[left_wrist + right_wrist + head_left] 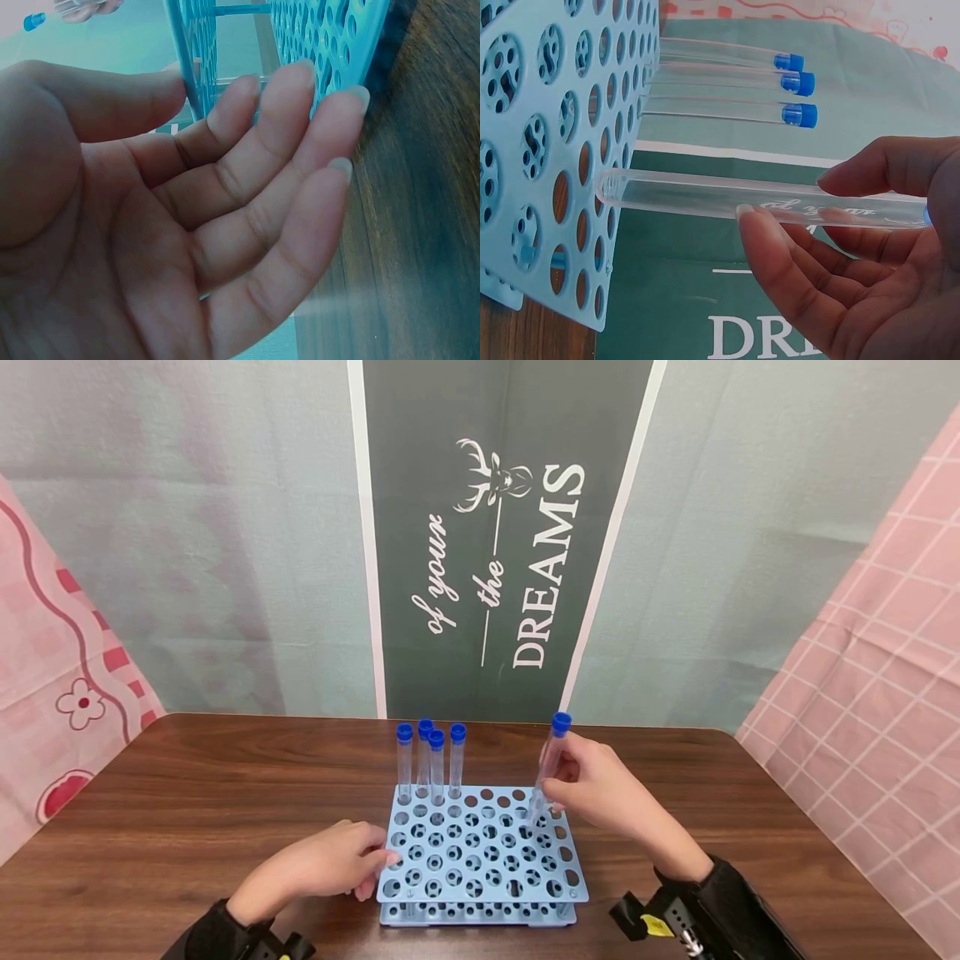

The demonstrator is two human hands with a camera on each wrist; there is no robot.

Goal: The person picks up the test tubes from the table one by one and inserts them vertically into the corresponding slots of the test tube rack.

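My right hand (600, 781) pinches a clear test tube (551, 760) with a blue cap between thumb and fingers. The tube tilts slightly, cap up, and its rounded bottom (613, 187) is close over the holes of the light-blue test tube rack (483, 899) in the right wrist view. My left hand (330, 860) holds the rack's left side, its thumb (161, 94) on the upper plate and its curved fingers (289, 90) beside and below that plate's edge. Several blue-capped tubes (437, 768) stand upright in the back left holes.
The rack rests on a dark wood-grain table (225, 777), near its front edge. Behind the table hangs a grey-green cloth (465, 693) with white lettering and a deer head. Pink patterned cloth (885, 693) hangs at both sides.
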